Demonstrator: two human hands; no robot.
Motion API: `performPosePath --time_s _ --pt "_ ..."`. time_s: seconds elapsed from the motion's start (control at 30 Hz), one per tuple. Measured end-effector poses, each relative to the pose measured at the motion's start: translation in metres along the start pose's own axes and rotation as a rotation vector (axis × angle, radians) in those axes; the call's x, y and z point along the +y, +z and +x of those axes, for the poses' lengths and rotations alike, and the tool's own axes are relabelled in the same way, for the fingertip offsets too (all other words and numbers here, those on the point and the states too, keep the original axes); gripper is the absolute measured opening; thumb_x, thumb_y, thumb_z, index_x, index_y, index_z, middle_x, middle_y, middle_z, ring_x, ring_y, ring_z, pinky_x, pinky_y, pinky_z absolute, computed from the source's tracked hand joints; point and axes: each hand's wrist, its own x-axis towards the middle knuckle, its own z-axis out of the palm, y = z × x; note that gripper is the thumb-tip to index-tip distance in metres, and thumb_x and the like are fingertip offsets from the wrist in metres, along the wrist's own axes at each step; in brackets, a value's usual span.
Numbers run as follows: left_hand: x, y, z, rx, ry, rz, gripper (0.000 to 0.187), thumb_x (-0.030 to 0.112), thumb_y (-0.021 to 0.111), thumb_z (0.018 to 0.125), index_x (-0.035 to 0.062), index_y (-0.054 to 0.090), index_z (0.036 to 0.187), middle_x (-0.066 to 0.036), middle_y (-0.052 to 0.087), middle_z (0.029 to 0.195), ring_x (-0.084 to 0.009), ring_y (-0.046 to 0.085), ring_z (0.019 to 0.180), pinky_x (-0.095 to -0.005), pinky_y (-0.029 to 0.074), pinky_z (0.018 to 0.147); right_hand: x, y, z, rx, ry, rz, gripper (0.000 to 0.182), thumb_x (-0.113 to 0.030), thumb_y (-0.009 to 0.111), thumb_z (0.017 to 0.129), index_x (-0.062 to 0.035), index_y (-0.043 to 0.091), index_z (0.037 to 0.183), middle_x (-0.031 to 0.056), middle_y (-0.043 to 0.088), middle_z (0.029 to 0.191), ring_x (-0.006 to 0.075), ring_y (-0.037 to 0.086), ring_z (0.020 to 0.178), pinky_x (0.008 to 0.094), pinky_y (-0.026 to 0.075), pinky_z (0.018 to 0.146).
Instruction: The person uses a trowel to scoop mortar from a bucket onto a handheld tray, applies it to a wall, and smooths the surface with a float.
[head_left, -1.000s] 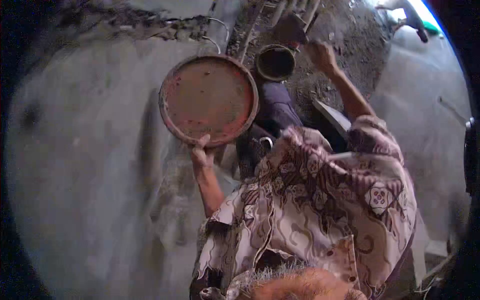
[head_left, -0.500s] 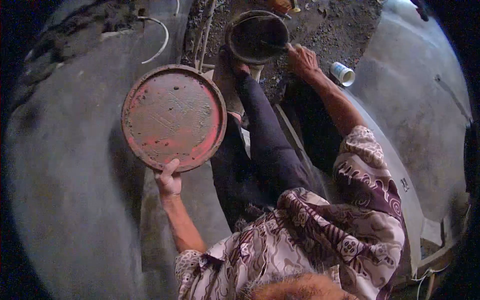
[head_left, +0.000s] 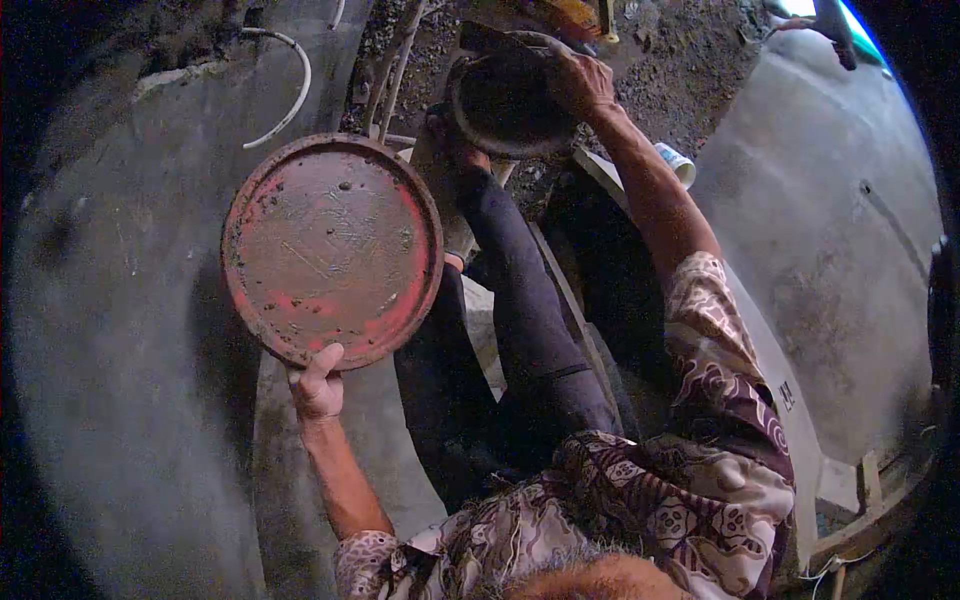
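My left hand [head_left: 318,385] grips the near rim of a round red lid [head_left: 335,250], thumb on top and fingers underneath. Grey-brown wet mortar smears its face, and red shows through near the edge. Over the dark bucket [head_left: 515,145], my right hand [head_left: 582,85] is closed on a tool that looks like a trowel. The trowel's dark flat blade [head_left: 492,40] points left, above the bucket's far rim; its handle is hidden in my fist. The bucket's inside is too dark to make out.
A white cup-like container [head_left: 680,165] lies on its side beyond my right forearm. A curved white pipe [head_left: 303,85] sticks out at the upper left. Grey plastered surfaces [head_left: 130,330] flank both sides, with gravelly ground [head_left: 670,70] at the back. Another person's hand [head_left: 797,23] shows at the upper right.
My right hand has moved from the bucket's right side up and left over it, and the trowel's blade now shows. The lid sits slightly lower and further left in view.
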Motion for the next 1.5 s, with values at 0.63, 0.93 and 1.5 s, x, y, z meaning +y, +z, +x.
performPosePath --time_s 0.63,0.93,1.5 --pt "-0.011 -0.003 0.011 -0.059 0.041 0.048 0.070 0.003 0.068 0.063 0.0061 0.041 0.128 -0.003 0.047 0.121 -0.0205 0.046 0.111 -0.0357 0.035 0.098 -0.039 -0.005 -0.083 -0.127 0.254 1.102 0.014 -0.017 0.059 0.081 -0.0045 0.057 0.087 0.0133 0.060 0.070 0.0359 0.060 0.065 0.0378 0.049 0.058" --pt "0.011 0.016 -0.005 -0.039 0.082 0.057 0.073 0.003 0.068 0.062 0.0065 0.039 0.130 -0.002 0.046 0.121 -0.0193 0.045 0.112 -0.0345 0.033 0.099 -0.024 0.008 -0.012 0.181 -0.021 0.293 0.042 -0.017 0.064 0.077 -0.0103 0.052 0.117 0.0149 0.061 0.103 0.0269 0.062 0.087 0.0352 0.049 0.075" --pt "-0.017 0.003 0.018 -0.064 -0.082 0.082 0.066 0.006 0.069 0.064 0.0050 0.045 0.126 -0.004 0.047 0.124 -0.0211 0.046 0.112 -0.0336 0.033 0.100 -0.023 -0.044 -0.028 -0.142 0.082 0.113 0.021 -0.015 0.058 0.076 -0.0025 0.056 0.092 0.0178 0.057 0.095 0.0380 0.058 0.083 0.0440 0.050 0.071"
